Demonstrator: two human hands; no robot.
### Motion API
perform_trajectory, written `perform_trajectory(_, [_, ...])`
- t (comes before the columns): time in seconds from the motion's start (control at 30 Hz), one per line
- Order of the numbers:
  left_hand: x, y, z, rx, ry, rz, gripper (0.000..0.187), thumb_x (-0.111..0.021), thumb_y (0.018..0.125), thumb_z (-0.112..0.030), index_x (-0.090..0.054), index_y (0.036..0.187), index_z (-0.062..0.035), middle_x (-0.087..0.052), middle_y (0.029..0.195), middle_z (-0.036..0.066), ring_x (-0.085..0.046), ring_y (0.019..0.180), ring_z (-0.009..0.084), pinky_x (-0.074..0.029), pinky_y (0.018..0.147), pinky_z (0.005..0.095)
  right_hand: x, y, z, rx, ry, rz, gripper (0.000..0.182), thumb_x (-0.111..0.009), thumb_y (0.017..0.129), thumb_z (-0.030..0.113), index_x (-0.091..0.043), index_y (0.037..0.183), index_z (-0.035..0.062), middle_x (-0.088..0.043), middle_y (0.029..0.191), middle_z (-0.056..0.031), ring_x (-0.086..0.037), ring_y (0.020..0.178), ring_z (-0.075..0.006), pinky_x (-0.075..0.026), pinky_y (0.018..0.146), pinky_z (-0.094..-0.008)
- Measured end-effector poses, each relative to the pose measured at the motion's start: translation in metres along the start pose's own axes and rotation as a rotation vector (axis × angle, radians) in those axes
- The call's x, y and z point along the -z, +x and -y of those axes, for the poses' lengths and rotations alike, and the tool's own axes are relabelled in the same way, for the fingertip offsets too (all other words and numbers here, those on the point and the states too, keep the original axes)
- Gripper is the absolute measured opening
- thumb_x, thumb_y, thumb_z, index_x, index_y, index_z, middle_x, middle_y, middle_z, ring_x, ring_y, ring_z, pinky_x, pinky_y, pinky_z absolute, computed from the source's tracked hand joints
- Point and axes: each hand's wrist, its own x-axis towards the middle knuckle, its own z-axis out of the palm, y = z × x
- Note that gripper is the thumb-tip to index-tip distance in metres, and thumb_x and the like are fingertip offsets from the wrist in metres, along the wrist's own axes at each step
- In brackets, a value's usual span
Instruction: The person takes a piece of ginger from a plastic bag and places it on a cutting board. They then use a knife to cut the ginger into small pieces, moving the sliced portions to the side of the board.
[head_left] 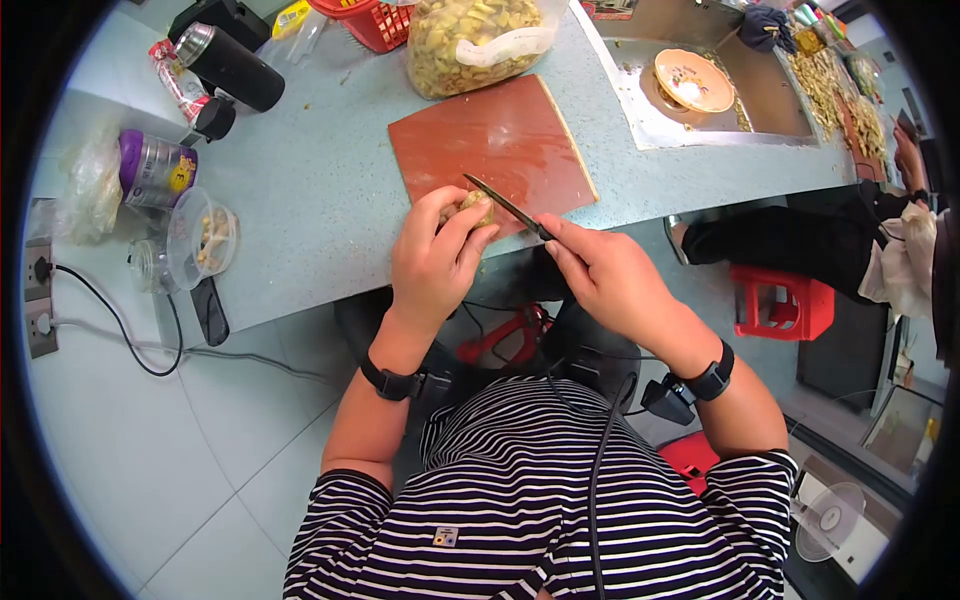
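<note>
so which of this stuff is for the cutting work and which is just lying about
Likely part of the job:
- knife, in the right fingers
- small brownish piece, in the left fingers
- red-brown board
- probably the bag of chunks

Seemingly just lying about:
- black flask
- purple-lidded canister
- red stool

Can't tell: the bowl in the sink.

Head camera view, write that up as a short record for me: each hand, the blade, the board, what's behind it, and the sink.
Left hand: fingers pinch a small food piece
Right hand: grips a knife by its dark handle
Blade: beside the food piece; contact unclear
Board: reddish-brown, flat on the counter
Behind board: clear bag of yellowish pieces
Sink: holds a peach-coloured bowl
</note>
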Motion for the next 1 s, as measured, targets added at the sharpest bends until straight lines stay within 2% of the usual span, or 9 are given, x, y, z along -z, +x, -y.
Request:
perform_trajectory(0.1, [0.001, 0.002, -0.001, 0.001, -0.003, 0.001, 0.034, -0.094, 0.091, -0.004, -0.082, 0.123, -0.0044, -0.071, 0.127, 0.012, -0.074, 0.097, 0.0256, -0.062, 0.082, 0.0368, -0.001, 0.001, 0.003, -0.052, -0.036, 0.045, 0.038, -0.066, 0.113, 0.018, -0.069, 0.149, 0.0058, -0.077, 0.092, -0.0233, -0.076, 0.087, -0.0451, -0.060, 0.078, -0.0556])
perform_trajectory(0.3, [0.003, 0.004, -0.002, 0.039, -0.073, 0.024, 0.033, -0.093, 0.091, -0.005, -0.082, 0.122, -0.0049, -0.072, 0.125, 0.011, -0.074, 0.101, 0.0280, -0.062, 0.086, 0.0388, -0.025, -0.001, -0.009, 0.069, -0.169, -0.075, 0.038, -0.065, 0.114, 0.020, -0.068, 0.149, 0.0066, -0.078, 0.089, -0.0219, -0.076, 0.084, -0.0457, -0.061, 0.075, -0.0564])
perform_trajectory(0.5, [0.007, 0.003, -0.002, -0.025, -0.033, 0.022, 0.034, -0.092, 0.091, -0.003, -0.082, 0.123, -0.0053, -0.073, 0.128, 0.012, -0.074, 0.106, 0.0302, -0.063, 0.089, 0.0411, -0.031, 0.021, -0.004, 0.042, -0.190, -0.040, 0.037, -0.065, 0.114, 0.021, -0.068, 0.148, 0.0057, -0.080, 0.099, -0.0239, -0.077, 0.087, -0.0476, -0.060, 0.076, -0.0591])
perform_trajectory(0.57, [0.009, 0.003, -0.004, 0.022, -0.044, 0.044, 0.032, -0.090, 0.091, -0.001, -0.083, 0.122, -0.0052, -0.073, 0.129, 0.012, -0.075, 0.107, 0.0310, -0.063, 0.090, 0.0411, -0.034, 0.023, -0.006, 0.017, -0.078, -0.059, 0.042, -0.066, 0.114, 0.016, -0.066, 0.155, 0.0057, -0.079, 0.105, -0.0269, -0.076, 0.095, -0.0501, -0.061, 0.082, -0.0552])
perform_trajectory(0.7, [0.005, 0.004, 0.001, -0.027, 0.000, -0.009, 0.031, -0.088, 0.091, 0.001, -0.084, 0.121, -0.0056, -0.072, 0.129, 0.013, -0.075, 0.106, 0.0305, -0.063, 0.091, 0.0401, -0.037, 0.012, -0.008, 0.051, 0.073, -0.145, 0.039, -0.063, 0.115, 0.019, -0.067, 0.151, 0.0036, -0.080, 0.113, -0.0278, -0.076, 0.101, -0.0504, -0.062, 0.087, -0.0559])
perform_trajectory(0.77, [0.004, 0.003, 0.002, -0.009, -0.015, -0.004, 0.028, -0.089, 0.092, 0.000, -0.084, 0.119, -0.0059, -0.072, 0.129, 0.014, -0.076, 0.106, 0.0298, -0.063, 0.092, 0.0389, -0.023, 0.009, 0.001, -0.131, 0.131, 0.003, 0.040, -0.063, 0.116, 0.019, -0.066, 0.153, 0.0040, -0.080, 0.117, -0.0277, -0.076, 0.107, -0.0500, -0.062, 0.093, -0.0534])
perform_trajectory(0.87, [0.004, 0.003, -0.003, 0.033, -0.049, -0.002, 0.026, -0.088, 0.094, -0.001, -0.084, 0.120, -0.0064, -0.073, 0.127, 0.013, -0.075, 0.105, 0.0288, -0.063, 0.090, 0.0383, -0.018, 0.004, 0.001, -0.161, 0.200, -0.014, 0.038, -0.063, 0.116, 0.019, -0.067, 0.152, 0.0051, -0.080, 0.120, -0.0269, -0.076, 0.110, -0.0493, -0.062, 0.094, -0.0532])
perform_trajectory(1.0, [0.004, 0.005, -0.003, -0.010, -0.001, 0.006, 0.024, -0.087, 0.096, -0.002, -0.084, 0.120, -0.0060, -0.073, 0.124, 0.012, -0.074, 0.102, 0.0287, -0.062, 0.087, 0.0389, -0.019, -0.001, -0.004, -0.090, 0.219, -0.097, 0.039, -0.063, 0.116, 0.019, -0.067, 0.152, 0.0052, -0.080, 0.124, -0.0257, -0.076, 0.110, -0.0485, -0.062, 0.094, -0.0528])
